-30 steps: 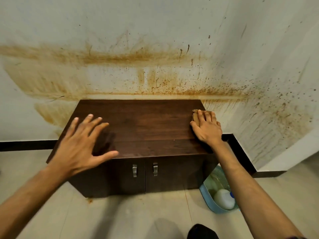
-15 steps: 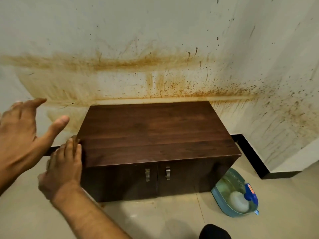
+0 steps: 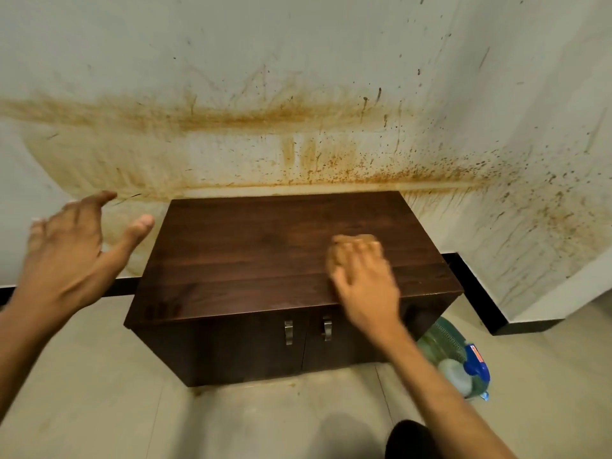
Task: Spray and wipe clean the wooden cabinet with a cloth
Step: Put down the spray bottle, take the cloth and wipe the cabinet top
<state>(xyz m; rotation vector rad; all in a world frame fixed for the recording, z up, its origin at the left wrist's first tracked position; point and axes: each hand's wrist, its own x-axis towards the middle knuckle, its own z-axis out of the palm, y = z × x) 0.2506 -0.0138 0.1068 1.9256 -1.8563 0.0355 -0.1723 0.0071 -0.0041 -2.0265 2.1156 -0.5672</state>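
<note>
A low dark wooden cabinet (image 3: 251,246) with two metal door handles stands against a stained wall. My right hand (image 3: 364,276) lies flat on the right half of its top, blurred by motion, pressing a brown cloth (image 3: 356,238) whose edge shows past the fingertips. My left hand (image 3: 76,246) hovers in the air left of the cabinet, fingers spread, holding nothing. A spray bottle (image 3: 463,372) with a blue head lies in a basket on the floor at the cabinet's right side.
The blue-green basket (image 3: 440,336) sits on the tiled floor by the cabinet's right corner. The wall (image 3: 298,94) behind carries brown streaks and spatter. A black skirting (image 3: 477,286) runs along the wall's foot. A dark shoe tip (image 3: 410,438) shows at the bottom.
My right hand swept with the cloth from the cabinet's left edge to the right half of the top. My left hand stayed raised at the left, open.
</note>
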